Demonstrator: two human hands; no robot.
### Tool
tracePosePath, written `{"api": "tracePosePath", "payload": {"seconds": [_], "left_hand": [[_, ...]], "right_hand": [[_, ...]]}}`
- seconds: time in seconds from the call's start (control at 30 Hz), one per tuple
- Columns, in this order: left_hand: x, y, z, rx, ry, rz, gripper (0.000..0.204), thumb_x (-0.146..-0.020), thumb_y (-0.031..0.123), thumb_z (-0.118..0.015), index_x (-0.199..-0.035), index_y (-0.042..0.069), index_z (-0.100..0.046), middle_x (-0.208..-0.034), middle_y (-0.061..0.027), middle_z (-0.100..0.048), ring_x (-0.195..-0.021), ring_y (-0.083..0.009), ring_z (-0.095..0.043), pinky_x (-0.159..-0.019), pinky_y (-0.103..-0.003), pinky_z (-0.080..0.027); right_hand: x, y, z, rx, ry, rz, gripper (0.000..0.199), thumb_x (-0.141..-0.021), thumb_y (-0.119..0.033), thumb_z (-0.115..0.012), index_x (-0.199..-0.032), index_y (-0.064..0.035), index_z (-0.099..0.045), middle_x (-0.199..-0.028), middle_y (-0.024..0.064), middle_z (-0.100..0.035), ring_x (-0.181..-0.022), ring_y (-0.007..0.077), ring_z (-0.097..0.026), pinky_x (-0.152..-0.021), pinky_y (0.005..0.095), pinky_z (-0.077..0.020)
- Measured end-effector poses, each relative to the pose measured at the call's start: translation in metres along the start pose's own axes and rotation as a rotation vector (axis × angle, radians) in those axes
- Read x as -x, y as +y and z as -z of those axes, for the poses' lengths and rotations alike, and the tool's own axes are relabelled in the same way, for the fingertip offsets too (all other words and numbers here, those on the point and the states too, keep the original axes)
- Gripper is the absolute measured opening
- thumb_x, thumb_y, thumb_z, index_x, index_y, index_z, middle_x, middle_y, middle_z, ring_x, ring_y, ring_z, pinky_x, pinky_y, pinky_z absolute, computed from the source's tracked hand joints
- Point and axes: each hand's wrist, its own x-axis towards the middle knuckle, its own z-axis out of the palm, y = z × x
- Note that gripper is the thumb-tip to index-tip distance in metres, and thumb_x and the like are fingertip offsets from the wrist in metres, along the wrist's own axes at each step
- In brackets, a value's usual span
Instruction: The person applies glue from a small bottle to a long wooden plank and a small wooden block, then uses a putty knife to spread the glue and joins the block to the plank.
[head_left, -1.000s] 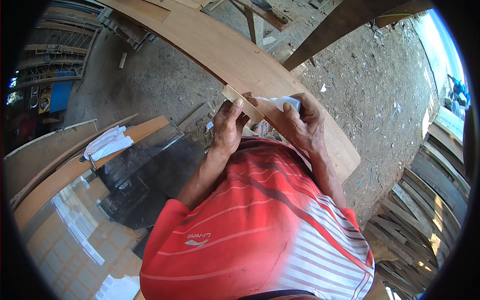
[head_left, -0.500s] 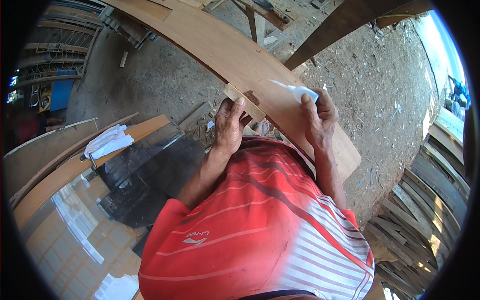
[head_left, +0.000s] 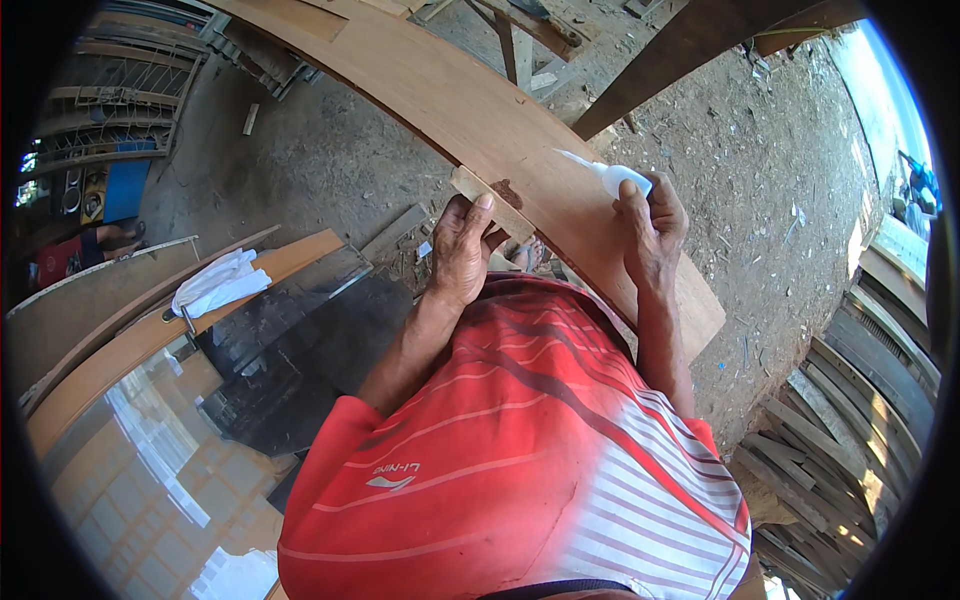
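Observation:
A long curved brown plywood panel (head_left: 480, 120) runs from the upper left to the right of me. My left hand (head_left: 462, 250) grips a small pale wood strip (head_left: 490, 203) against the panel's near edge. A dark spot on the panel lies just beyond the strip. My right hand (head_left: 652, 232) holds a small white squeeze bottle (head_left: 612, 178) with a long nozzle pointing left over the panel surface, a hand's width right of the strip.
A dark wooden beam (head_left: 690, 55) crosses above the panel. White cloth (head_left: 215, 283) lies on a board at the left, beside a glass sheet (head_left: 150, 470). Stacked planks (head_left: 850, 410) stand at the right. Dirt ground with debris lies beyond.
My right hand has moved away from my left hand to the right along the panel, carrying the white bottle. The left hand stays on the strip.

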Motion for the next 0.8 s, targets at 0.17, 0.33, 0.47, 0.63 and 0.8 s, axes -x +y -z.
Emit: {"api": "tracePosePath", "payload": {"seconds": [0.17,0.33,0.47,0.63,0.8], "left_hand": [[0.001,-0.001,0.002,0.050,-0.040,-0.005,0.044,-0.108,0.027,-0.063,-0.144,0.004,-0.050,-0.138,-0.0104,-0.058,-0.127,-0.0244,-0.060,-0.109,-0.049,-0.054],[0.000,-0.002,0.007,0.099,-0.083,0.009,0.050,-0.107,0.029,-0.066,-0.148,0.005,-0.050,-0.143,-0.0105,-0.060,-0.130,-0.0245,-0.061,-0.111,-0.044,-0.054],[0.004,-0.004,0.012,0.138,-0.092,0.028,0.051,-0.107,0.030,-0.066,-0.150,0.007,-0.050,-0.145,-0.0093,-0.059,-0.133,-0.0236,-0.060,-0.113,-0.044,-0.054],[0.006,-0.008,0.022,0.156,-0.099,0.064,0.048,-0.108,0.029,-0.064,-0.149,0.010,-0.052,-0.145,-0.0077,-0.060,-0.133,-0.0215,-0.060,-0.113,-0.042,-0.054],[0.007,-0.005,0.021,0.139,-0.085,0.056,0.046,-0.108,0.030,-0.065,-0.148,0.011,-0.053,-0.144,-0.0072,-0.060,-0.132,-0.0219,-0.061,-0.112,-0.041,-0.055]], "right_hand": [[0.000,-0.001,0.000,-0.017,-0.006,-0.006,0.035,-0.104,-0.034,-0.072,-0.115,-0.0011,-0.070,-0.082,-0.0005,-0.065,-0.071,0.0060,-0.057,-0.064,0.0240,-0.0442],[0.000,-0.003,0.001,-0.019,0.001,-0.025,0.036,-0.104,-0.035,-0.072,-0.116,-0.0008,-0.070,-0.083,0.0008,-0.067,-0.072,0.0068,-0.059,-0.065,0.0239,-0.0462],[0.000,-0.002,0.002,-0.048,0.012,-0.048,0.037,-0.103,-0.035,-0.072,-0.117,-0.0009,-0.070,-0.084,0.0013,-0.068,-0.073,0.0068,-0.060,-0.066,0.0239,-0.0472],[0.000,-0.007,0.004,-0.047,0.023,-0.094,0.038,-0.104,-0.036,-0.071,-0.118,-0.0008,-0.070,-0.084,0.0020,-0.069,-0.073,0.0068,-0.061,-0.067,0.0240,-0.0477],[0.000,-0.004,0.002,-0.064,0.042,-0.051,0.028,-0.105,-0.030,-0.070,-0.116,-0.0044,-0.072,-0.081,-0.0002,-0.070,-0.068,0.0040,-0.061,-0.063,0.0201,-0.0450]]}}
